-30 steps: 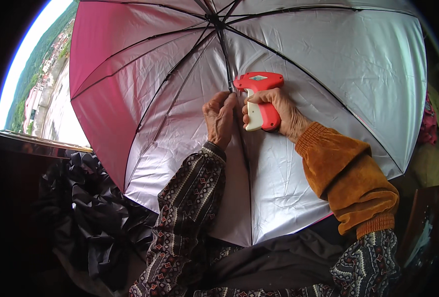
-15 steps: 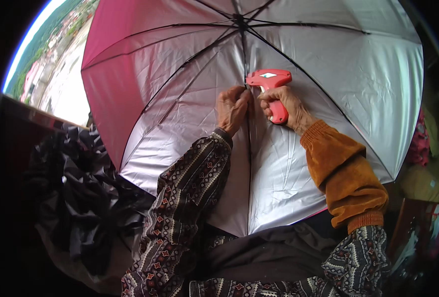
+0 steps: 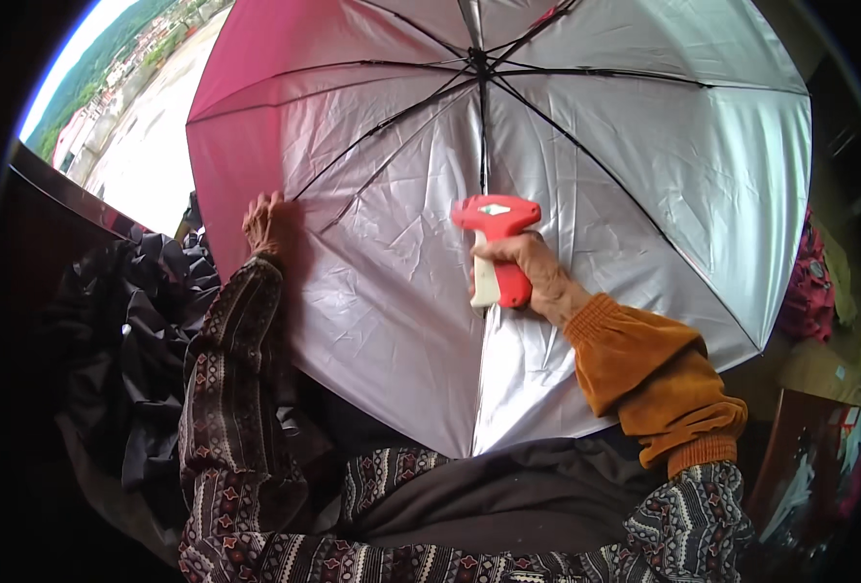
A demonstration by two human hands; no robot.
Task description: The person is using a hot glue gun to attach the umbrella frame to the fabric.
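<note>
An opened umbrella (image 3: 382,262) with a silver lining and pink outer side spreads before me, its inside facing me. Thin black ribs run out from the hub (image 3: 477,63) near the top. My right hand (image 3: 528,267) is wrapped round the handle of a red and white tagging gun (image 3: 499,213), held over the middle rib with its nose to the left. At the left, my left hand (image 3: 268,223) rests on the umbrella cloth near a rib; its fingers are bent over the fabric, and whether they pinch it is hard to see.
Crumpled black cloth (image 3: 149,330) is heaped at the left. Beyond it a bright opening shows buildings and green hills. Pink fabric (image 3: 809,287) and a brown-red board or box (image 3: 805,457) are at the right. Dark cloth (image 3: 528,496) covers my lap.
My left hand has left the middle rib and moved left to the pink side of the umbrella. The tagging gun has come down and slightly left. The umbrella has shifted and turned a little.
</note>
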